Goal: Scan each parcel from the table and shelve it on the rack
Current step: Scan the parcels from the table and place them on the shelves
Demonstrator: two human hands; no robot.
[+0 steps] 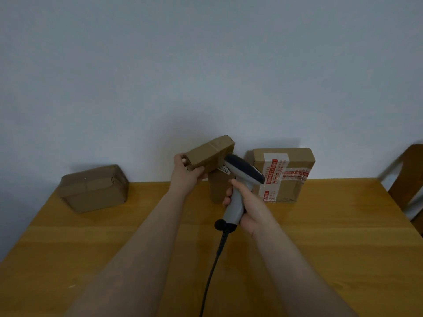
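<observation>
My left hand [186, 175] grips a small brown cardboard parcel [209, 154] and holds it tilted in the air above the wooden table [320, 248]. My right hand [247, 207] grips the handle of a grey and black barcode scanner [242, 179]. The scanner's head sits right under the parcel's white label. Its black cable hangs down toward the front edge. A narrow brown parcel [218, 188] stands on the table behind the scanner, partly hidden by it.
A taped brown parcel [286, 173] with red-printed tape leans by the wall at the back right. Another brown parcel [95, 188] lies at the back left corner. A wooden chair [409, 179] stands beyond the table's right edge. A plain wall is behind.
</observation>
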